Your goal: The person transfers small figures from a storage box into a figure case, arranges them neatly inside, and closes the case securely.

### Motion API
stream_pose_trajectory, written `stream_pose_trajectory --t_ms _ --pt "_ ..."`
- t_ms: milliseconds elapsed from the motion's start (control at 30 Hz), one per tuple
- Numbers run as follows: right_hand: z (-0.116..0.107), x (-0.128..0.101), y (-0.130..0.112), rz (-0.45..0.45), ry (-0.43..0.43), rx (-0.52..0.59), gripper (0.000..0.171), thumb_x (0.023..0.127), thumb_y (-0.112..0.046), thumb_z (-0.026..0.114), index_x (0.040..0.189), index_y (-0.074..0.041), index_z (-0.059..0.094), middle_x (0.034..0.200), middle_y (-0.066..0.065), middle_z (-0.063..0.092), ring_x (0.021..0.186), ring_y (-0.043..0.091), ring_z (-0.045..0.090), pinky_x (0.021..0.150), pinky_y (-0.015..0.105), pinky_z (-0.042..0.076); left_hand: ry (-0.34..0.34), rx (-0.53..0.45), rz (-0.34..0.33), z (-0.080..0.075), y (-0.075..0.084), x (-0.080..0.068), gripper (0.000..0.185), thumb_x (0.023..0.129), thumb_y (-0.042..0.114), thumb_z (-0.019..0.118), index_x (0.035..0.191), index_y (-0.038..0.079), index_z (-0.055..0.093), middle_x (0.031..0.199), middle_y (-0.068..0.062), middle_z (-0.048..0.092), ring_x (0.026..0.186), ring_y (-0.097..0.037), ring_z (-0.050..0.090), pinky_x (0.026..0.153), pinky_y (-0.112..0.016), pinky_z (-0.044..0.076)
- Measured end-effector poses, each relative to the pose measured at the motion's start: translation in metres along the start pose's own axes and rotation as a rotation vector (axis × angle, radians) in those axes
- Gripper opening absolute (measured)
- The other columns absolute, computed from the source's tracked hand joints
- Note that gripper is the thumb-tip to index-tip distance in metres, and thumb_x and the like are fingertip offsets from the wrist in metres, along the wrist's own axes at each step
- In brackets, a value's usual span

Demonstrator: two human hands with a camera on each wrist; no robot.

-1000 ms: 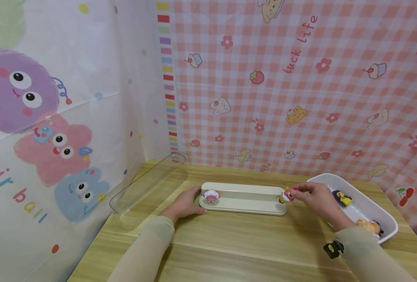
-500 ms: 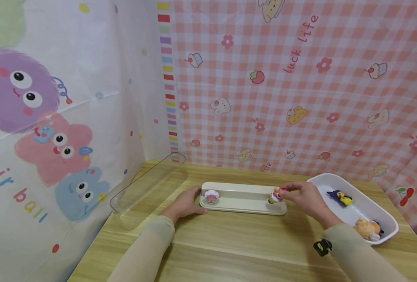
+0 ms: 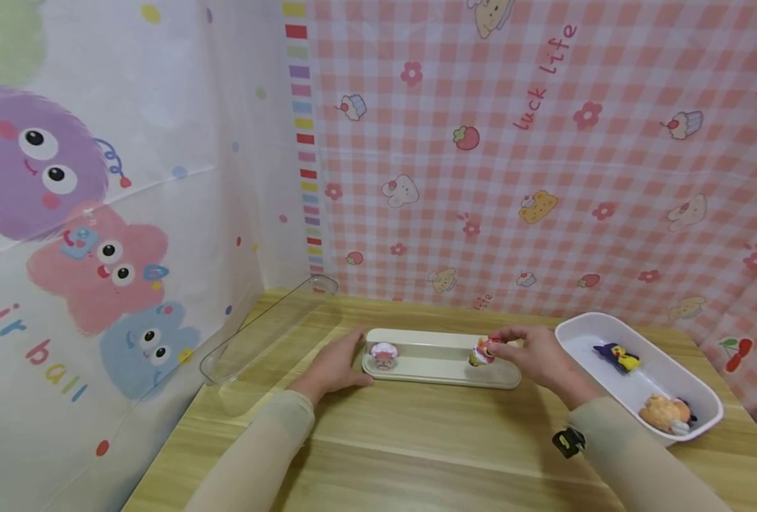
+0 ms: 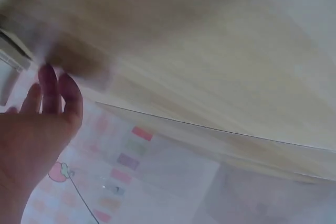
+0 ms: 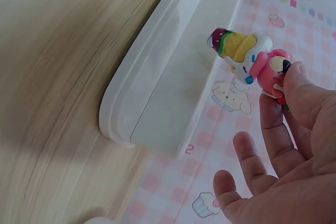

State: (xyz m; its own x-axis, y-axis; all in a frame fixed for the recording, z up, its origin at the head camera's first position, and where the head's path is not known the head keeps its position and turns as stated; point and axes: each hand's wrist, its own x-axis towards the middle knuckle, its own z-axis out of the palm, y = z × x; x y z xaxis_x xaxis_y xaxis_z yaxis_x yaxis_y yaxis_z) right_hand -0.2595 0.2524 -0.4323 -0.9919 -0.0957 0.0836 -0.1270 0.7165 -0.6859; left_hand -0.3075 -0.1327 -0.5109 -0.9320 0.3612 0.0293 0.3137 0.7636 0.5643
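Right hand carries a figurine over the tray's right end

The right hand [image 3: 538, 355] pinches a small pink-and-white toy figurine [image 3: 482, 351] above the long cream plastic tray [image 3: 439, 368], whose long axis runs left to right. The left hand [image 3: 334, 366], fingers relaxed and spread, rests against the tray's left end, well apart from the figurine.

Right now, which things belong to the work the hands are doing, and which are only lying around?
In the work:
right hand pinching a small figure
left hand resting against the cream tray
pink-hatted figure on that tray

Lying about:
white bin holding a purple figure and an orange figure
clear lid
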Motion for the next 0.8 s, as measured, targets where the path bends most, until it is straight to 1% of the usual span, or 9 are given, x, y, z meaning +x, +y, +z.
stream_pose_trajectory --t_ms 100,233,400,467,500,600,700,733,800 --pt "0.003 0.002 -0.003 -0.012 -0.001 -0.029 0.024 0.097 -0.029 0.08 0.111 -0.009 0.082 0.103 0.01 0.082 0.077 0.016 0.055 0.063 0.027 0.041 0.022 0.058 0.057 -0.001 -0.002 -0.002 0.103 0.08 0.032 0.097 0.165 0.018 0.04 0.164 -0.012 0.052 0.149 -0.038 0.051 0.125 -0.059 0.04" --pt "0.011 0.005 -0.01 -0.045 0.009 -0.046 0.022 0.095 -0.029 0.083 0.107 -0.01 0.083 0.101 0.009 0.082 0.076 0.015 0.054 0.064 0.027 0.042 0.014 0.066 0.119 -0.002 -0.002 -0.007 0.099 0.084 0.032 0.094 0.165 0.019 0.04 0.167 -0.012 0.048 0.153 -0.037 0.048 0.127 -0.057 0.038" --pt "0.021 0.008 -0.021 -0.11 0.01 -0.042 0.021 0.093 -0.028 0.085 0.104 -0.01 0.084 0.102 0.009 0.082 0.068 0.013 0.051 0.062 0.026 0.041 -0.025 0.051 0.11 -0.004 0.004 -0.01 0.099 0.086 0.027 0.093 0.167 0.021 0.037 0.166 -0.015 0.048 0.152 -0.035 0.049 0.128 -0.053 0.038" --pt "0.026 0.01 -0.025 -0.123 0.001 -0.052 0.019 0.093 -0.029 0.085 0.103 -0.012 0.084 0.103 0.007 0.082 0.07 0.012 0.052 0.064 0.027 0.042 -0.033 0.046 0.104 -0.006 0.006 -0.011 0.099 0.086 0.025 0.093 0.167 0.021 0.037 0.166 -0.016 0.049 0.151 -0.037 0.049 0.128 -0.053 0.038" --pt "0.027 0.011 -0.027 -0.122 -0.007 -0.052 0.019 0.093 -0.03 0.085 0.103 -0.014 0.084 0.102 0.006 0.082 0.066 0.011 0.05 0.063 0.027 0.041 -0.036 0.042 0.102 -0.006 0.008 -0.011 0.099 0.086 0.025 0.093 0.167 0.02 0.037 0.166 -0.017 0.049 0.152 -0.037 0.049 0.128 -0.054 0.038" --pt "0.034 0.014 -0.034 -0.136 -0.027 -0.065 0.018 0.093 -0.031 0.085 0.104 -0.016 0.084 0.102 0.003 0.082 0.074 0.011 0.054 0.067 0.027 0.043 -0.043 0.045 0.098 -0.008 0.009 -0.01 0.1 0.085 0.025 0.093 0.167 0.02 0.036 0.164 -0.018 0.051 0.151 -0.039 0.049 0.127 -0.055 0.039" --pt "0.041 0.017 -0.041 -0.15 -0.047 -0.063 0.018 0.093 -0.029 0.085 0.105 -0.017 0.085 0.101 0.001 0.082 0.078 0.012 0.057 0.067 0.027 0.043 -0.053 0.051 0.088 -0.008 0.008 -0.009 0.102 0.085 0.027 0.093 0.168 0.021 0.035 0.16 -0.019 0.055 0.149 -0.04 0.051 0.126 -0.056 0.04" --pt "0.043 0.017 -0.043 -0.159 -0.051 -0.069 0.017 0.093 -0.028 0.085 0.105 -0.016 0.085 0.1 0.001 0.082 0.084 0.013 0.061 0.071 0.027 0.044 -0.058 0.056 0.083 -0.008 0.007 -0.009 0.102 0.085 0.028 0.093 0.168 0.022 0.034 0.159 -0.019 0.057 0.148 -0.04 0.052 0.125 -0.056 0.04" --pt "0.048 0.02 -0.047 -0.169 -0.061 -0.075 0.016 0.093 -0.027 0.085 0.105 -0.016 0.085 0.1 0.0 0.081 0.09 0.015 0.065 0.073 0.028 0.046 -0.066 0.059 0.076 -0.008 0.007 -0.008 0.103 0.085 0.029 0.094 0.168 0.023 0.033 0.157 -0.019 0.058 0.148 -0.04 0.052 0.125 -0.057 0.041"
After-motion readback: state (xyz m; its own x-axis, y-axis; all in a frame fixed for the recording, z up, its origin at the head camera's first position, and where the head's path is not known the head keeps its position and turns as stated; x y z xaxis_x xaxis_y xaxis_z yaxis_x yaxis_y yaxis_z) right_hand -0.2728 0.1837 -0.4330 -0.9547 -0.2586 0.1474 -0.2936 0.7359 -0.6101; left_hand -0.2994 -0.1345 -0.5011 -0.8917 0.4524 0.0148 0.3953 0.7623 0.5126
